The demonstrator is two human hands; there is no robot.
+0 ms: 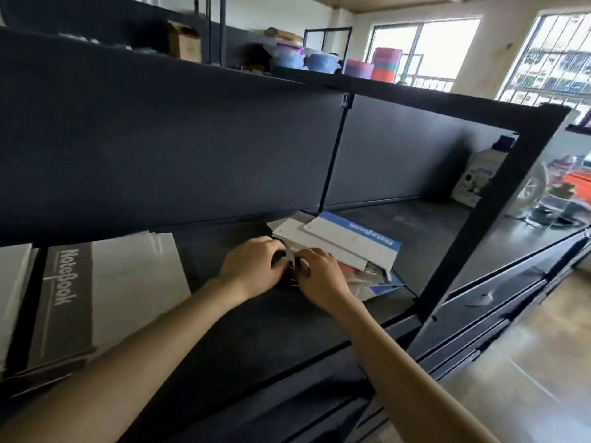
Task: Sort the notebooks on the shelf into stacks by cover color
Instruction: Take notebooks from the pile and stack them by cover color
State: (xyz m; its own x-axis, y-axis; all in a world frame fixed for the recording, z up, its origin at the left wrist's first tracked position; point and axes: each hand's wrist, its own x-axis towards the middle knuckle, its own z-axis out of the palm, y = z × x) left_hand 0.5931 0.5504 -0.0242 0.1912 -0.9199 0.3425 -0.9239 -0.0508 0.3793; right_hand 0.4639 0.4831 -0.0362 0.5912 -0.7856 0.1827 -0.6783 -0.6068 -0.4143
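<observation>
I see both hands meeting at the near left corner of a loose notebook pile [371, 271] on the dark shelf [271, 330]. The left hand [252, 266] and right hand [323, 279] touch, fingers curled on what looks like a pale cover edge in the pile (blur hides the exact grip). A white notebook with a blue band [351, 243] lies askew on top. Well apart on the left sits a neat stack [134, 282], its top cover grey with a black band. A white bottle [479, 174] stands at the shelf's far right.
</observation>
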